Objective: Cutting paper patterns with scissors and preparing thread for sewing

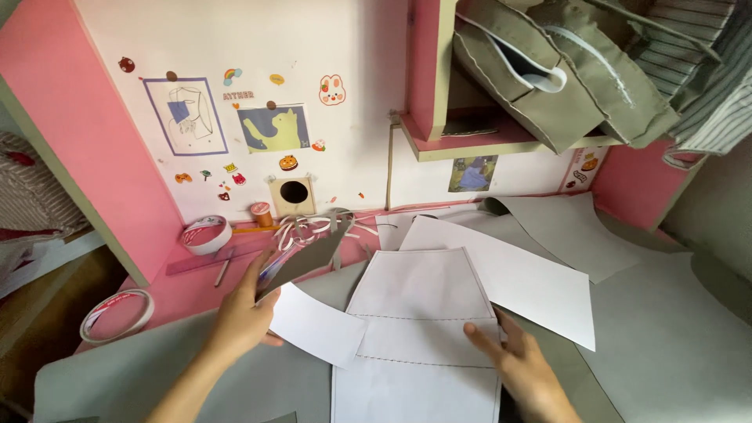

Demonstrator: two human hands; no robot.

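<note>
My left hand [239,317] grips a grey fabric piece [301,262] by its lower edge and lifts it off the pink desk. A white paper pattern [419,301] with dashed lines lies in front of me on grey fabric [666,345]. My right hand [517,360] rests flat on the pattern's right edge, fingers spread. A second white paper sheet [525,282] lies behind it to the right, and a smaller white paper piece [317,321] sticks out under my left hand.
Two tape rolls [117,315] [207,233] sit on the left of the pink desk [188,286], with a clear ruler [200,262], an orange thread spool [261,213] and white scraps [301,227]. Olive bags [548,70] fill the shelf above right. Stickers cover the back wall.
</note>
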